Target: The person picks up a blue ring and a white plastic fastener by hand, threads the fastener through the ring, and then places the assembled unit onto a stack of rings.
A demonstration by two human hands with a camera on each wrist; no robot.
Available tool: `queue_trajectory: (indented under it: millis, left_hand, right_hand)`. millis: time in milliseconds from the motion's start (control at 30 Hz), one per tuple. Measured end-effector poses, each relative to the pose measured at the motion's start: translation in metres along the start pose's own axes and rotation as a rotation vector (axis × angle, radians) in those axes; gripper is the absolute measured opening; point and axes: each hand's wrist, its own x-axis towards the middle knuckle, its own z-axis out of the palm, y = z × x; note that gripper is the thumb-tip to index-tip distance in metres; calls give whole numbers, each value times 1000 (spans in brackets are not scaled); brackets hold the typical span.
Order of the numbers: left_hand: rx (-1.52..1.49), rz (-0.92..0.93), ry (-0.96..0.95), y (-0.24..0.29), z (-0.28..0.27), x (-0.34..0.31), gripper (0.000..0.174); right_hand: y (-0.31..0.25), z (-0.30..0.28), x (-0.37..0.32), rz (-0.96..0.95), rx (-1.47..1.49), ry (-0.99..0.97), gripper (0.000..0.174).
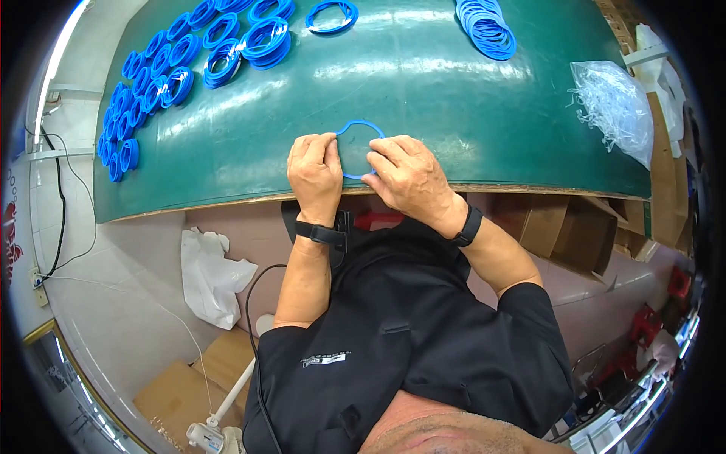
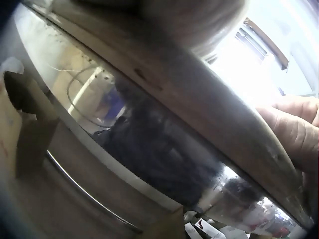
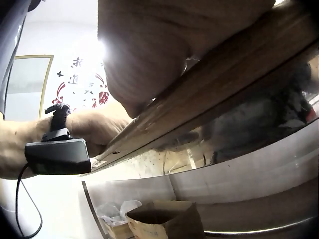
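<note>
In the head view a thin blue ring (image 1: 364,122) is held between both hands over the green table (image 1: 249,144), close to its front edge. The left hand (image 1: 316,168) pinches the ring's left side between thumb and fingers. On the right side, the right hand (image 1: 414,175) pinches it with thumb and fingertips. The ring's outline is bent near the left fingers. Neither wrist view shows the ring; the left wrist view has part of the right hand (image 2: 294,127) beyond the table edge, and the right wrist view shows the left hand (image 3: 102,124).
Coiled blue ring bundles (image 1: 184,50) cover the table's back left. A fanned stack of blue rings (image 1: 488,30) lies at the back right, and a clear plastic bag (image 1: 614,110) at the far right. Cardboard boxes (image 1: 578,234) stand below the edge.
</note>
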Motion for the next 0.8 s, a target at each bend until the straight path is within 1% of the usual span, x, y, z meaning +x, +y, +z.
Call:
queue_trajectory:
  millis: [533,700,800]
  left_hand:
    - [85,66,2,-2,2,-1,9]
    - [89,41,4,0,2,-2,9]
    - [88,38,42,2,2,-1,9]
  right_hand:
    - [0,0,1,1,10,2,36]
    - [0,0,1,3,12,6,36]
    - [0,0,0,4,15,7,36]
